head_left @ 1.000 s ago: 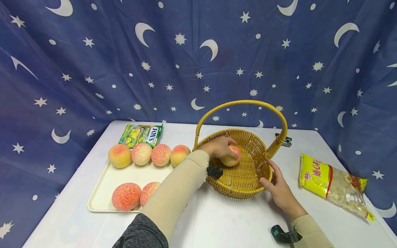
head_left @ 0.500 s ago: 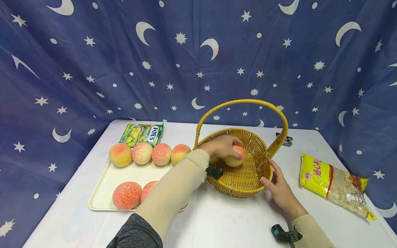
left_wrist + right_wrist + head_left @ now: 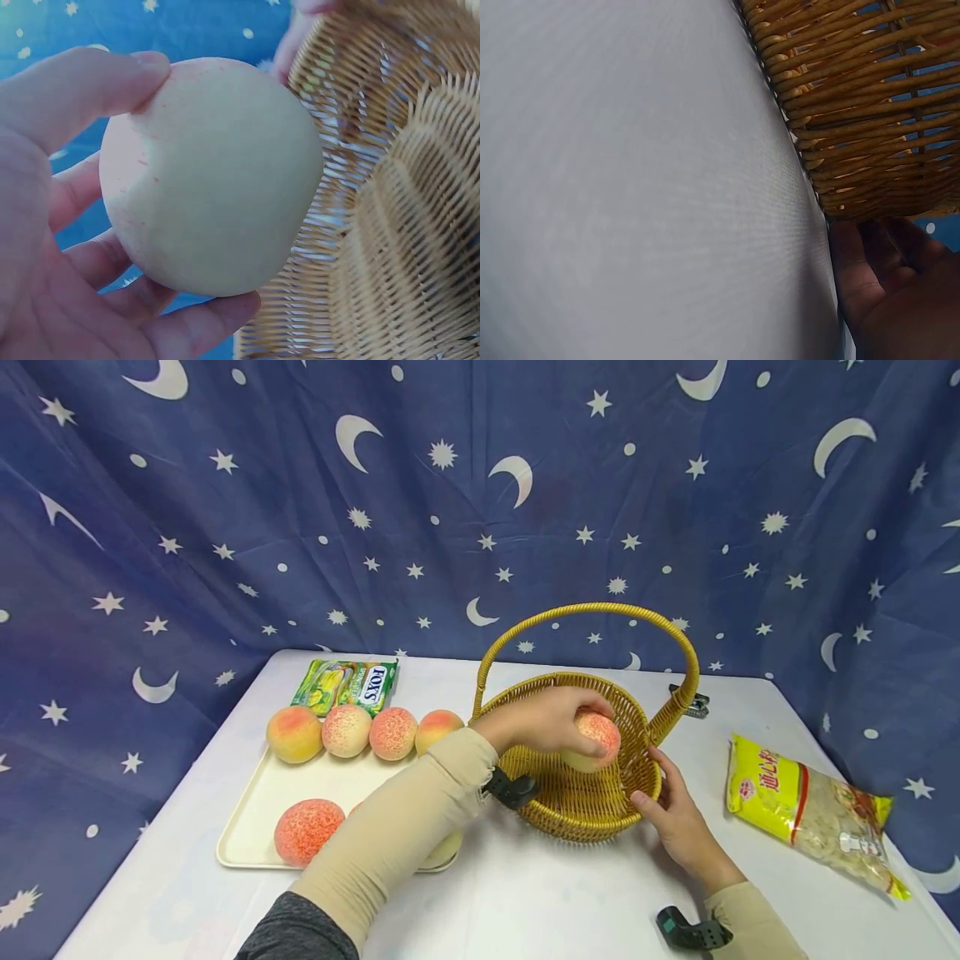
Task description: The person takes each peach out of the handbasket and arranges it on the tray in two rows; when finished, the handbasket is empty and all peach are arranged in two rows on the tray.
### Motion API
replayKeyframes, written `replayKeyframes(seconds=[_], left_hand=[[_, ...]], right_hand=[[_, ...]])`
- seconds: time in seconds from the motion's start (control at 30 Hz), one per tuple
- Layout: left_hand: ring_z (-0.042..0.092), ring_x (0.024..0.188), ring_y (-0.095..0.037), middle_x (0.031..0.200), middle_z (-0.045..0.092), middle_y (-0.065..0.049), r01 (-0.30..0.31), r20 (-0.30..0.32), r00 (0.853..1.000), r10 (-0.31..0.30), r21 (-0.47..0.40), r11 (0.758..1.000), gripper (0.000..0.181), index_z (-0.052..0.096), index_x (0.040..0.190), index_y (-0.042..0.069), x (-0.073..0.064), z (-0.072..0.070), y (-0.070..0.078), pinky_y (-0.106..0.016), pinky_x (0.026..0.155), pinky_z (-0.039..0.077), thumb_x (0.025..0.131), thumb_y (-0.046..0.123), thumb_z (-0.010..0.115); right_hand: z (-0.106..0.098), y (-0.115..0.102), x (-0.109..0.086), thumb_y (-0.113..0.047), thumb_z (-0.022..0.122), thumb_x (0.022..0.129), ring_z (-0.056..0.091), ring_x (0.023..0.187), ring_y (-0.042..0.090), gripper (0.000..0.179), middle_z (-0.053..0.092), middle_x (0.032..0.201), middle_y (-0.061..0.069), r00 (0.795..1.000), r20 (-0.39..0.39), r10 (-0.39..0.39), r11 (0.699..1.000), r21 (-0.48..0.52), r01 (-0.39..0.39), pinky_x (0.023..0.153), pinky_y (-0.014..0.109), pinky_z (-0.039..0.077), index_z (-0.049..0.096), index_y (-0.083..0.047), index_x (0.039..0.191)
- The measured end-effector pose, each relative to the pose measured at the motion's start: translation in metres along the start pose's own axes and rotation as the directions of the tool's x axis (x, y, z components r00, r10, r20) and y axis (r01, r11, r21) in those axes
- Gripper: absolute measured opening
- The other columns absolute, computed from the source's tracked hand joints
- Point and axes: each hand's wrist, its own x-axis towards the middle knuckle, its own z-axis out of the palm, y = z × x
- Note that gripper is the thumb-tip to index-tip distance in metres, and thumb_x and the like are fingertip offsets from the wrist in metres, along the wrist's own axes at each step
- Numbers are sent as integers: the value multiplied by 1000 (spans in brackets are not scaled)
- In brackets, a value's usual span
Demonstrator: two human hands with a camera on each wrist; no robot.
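Note:
My left hand (image 3: 555, 718) holds a peach (image 3: 597, 739) over the inside of the wicker basket (image 3: 555, 806). Thumb and fingers spread round the peach in the left wrist view, where its pale side (image 3: 217, 180) faces the camera. My right hand (image 3: 681, 822) grips the basket's right side, the thumb over the rim and the fingers outside. In the right wrist view those fingers (image 3: 855, 270) touch the woven wall near the table. On the left, a cream tray (image 3: 300, 793) bears several more peaches (image 3: 295, 735); my left sleeve partly covers the front ones.
A green FOX'S packet (image 3: 347, 685) lies behind the tray. To the right lies a yellow and clear bag (image 3: 813, 814) of pale pieces. A small dark metal object (image 3: 692, 703) sits behind the basket, whose tall handle (image 3: 592, 608) arches up. A star-patterned curtain (image 3: 442, 510) hangs behind the table.
The left hand has carried the peach to the right across the basket, and the peach looks larger, nearer the camera. The right hand has stayed on the basket.

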Motion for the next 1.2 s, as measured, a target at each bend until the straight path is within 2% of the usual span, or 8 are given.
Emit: replayKeyframes(seconds=[0.2, 0.43, 0.6, 0.8, 0.87, 1.03, 1.2], left_hand=[[58, 99, -7, 116, 61, 5, -93, -10, 996, 93, 3, 996, 48, 60, 131, 12, -19, -5, 11, -18, 81, 49, 87, 21, 77], [55, 104, -8, 120, 61, 4, -130, -61, 990, 130, 4, 992, 47, 62, 130, 14, -44, -11, 15, -21, 85, 48, 86, 23, 77], [54, 107, -9, 121, 61, 5, -122, -94, 988, 120, -14, 992, 46, 63, 128, 14, -59, -17, 14, -23, 86, 49, 86, 21, 77], [59, 102, -12, 120, 60, 5, -82, -140, 988, 63, -137, 987, 43, 63, 125, 17, -81, -25, 11, -28, 85, 52, 85, 18, 78], [59, 103, -13, 121, 60, 5, -82, -157, 986, 59, -145, 986, 43, 63, 125, 17, -89, -28, 8, -29, 85, 53, 85, 19, 79], [58, 106, -14, 123, 61, 4, -101, -204, 976, 80, -96, 990, 43, 64, 125, 15, -115, -35, -2, -31, 84, 54, 84, 20, 79], [56, 111, -18, 126, 60, 2, -69, -250, 968, 27, -162, 984, 43, 64, 125, 14, -147, -42, -12, -35, 84, 55, 84, 15, 78]], right_hand=[[0, 1, -1, -16, 53, 104, 24, 137, 60, 77, 12, 156, 40, 1000, 1, 3, 1000, -9, -3, 106, 68, 26, 1, -9, 160], [0, 2, 1, -17, 54, 104, 21, 138, 60, 78, 10, 156, 39, 1000, 0, 2, 1000, -18, -2, 106, 70, 23, 1, -10, 160], [-1, 0, 1, -17, 55, 103, 20, 138, 61, 79, 9, 157, 39, 1000, 1, 2, 1000, -20, -2, 106, 71, 22, 2, -9, 160], [-1, 2, 1, -16, 54, 103, 21, 138, 61, 78, 7, 158, 37, 1000, 0, -5, 1000, -19, 5, 106, 70, 24, 1, -10, 160], [0, 2, 1, -16, 54, 103, 21, 138, 61, 78, 8, 158, 38, 1000, 0, -5, 1000, -12, 5, 106, 71, 24, 1, -10, 161], [0, 4, 1, -16, 54, 104, 23, 138, 60, 78, 11, 156, 40, 1000, 5, -3, 1000, 2, 3, 106, 70, 24, 1, -10, 161], [-1, 4, 1, -15, 52, 105, 27, 137, 57, 76, 17, 154, 40, 1000, 13, -6, 1000, -2, 6, 106, 67, 26, 1, -10, 160]])
